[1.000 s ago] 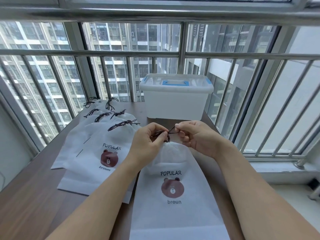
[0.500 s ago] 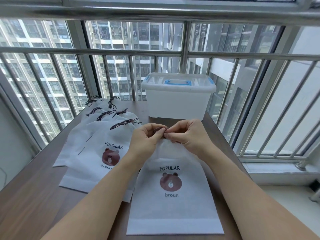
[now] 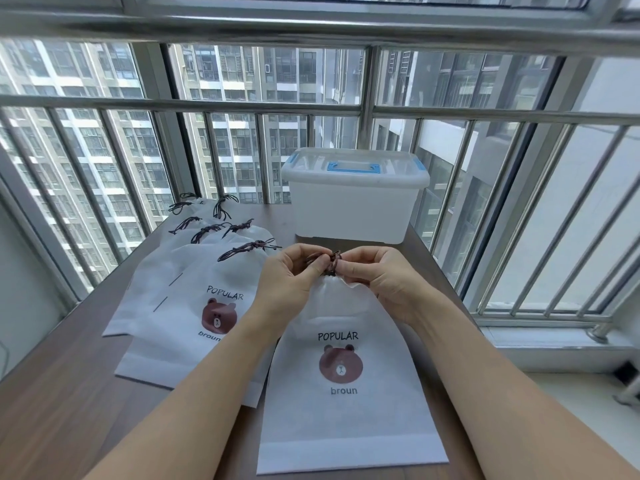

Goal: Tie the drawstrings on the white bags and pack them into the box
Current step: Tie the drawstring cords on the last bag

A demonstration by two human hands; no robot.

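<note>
Tying now: I read this as mid-knot on the nearest white non-woven drawstring bag with a brown bear print (image 3: 341,393), lying flat on the brown wood-grain worktop (image 3: 62,393).
Left hand: my left hand (image 3: 289,284) has thumb and fingers curled together, pinching a loop of the dark brown drawstring cord (image 3: 333,260) at the bag's gathered neck.
Right hand: my right hand (image 3: 381,284) pinches the same cord from the other side, fingertips nearly touching the left's.
Key relation: the cord sits directly between the two hands, at the far end of the bag; the bag's long axis runs away from me toward the box, so the neck points at the box and both hands are equally near the knot.
Box: the translucent white plastic storage box with blue handle and clips (image 3: 353,206) stands beyond the hands, near the railing, lid on. My judgement: it needs opening before any packing.
Other bags: a fanned stack of matching white bear-print bags (image 3: 194,306) lies left of the one in hand, cords at their far ends; whether these are knotted I cannot tell.
Next, as I judge: draw the cord ends apart sideways to cinch.
</note>
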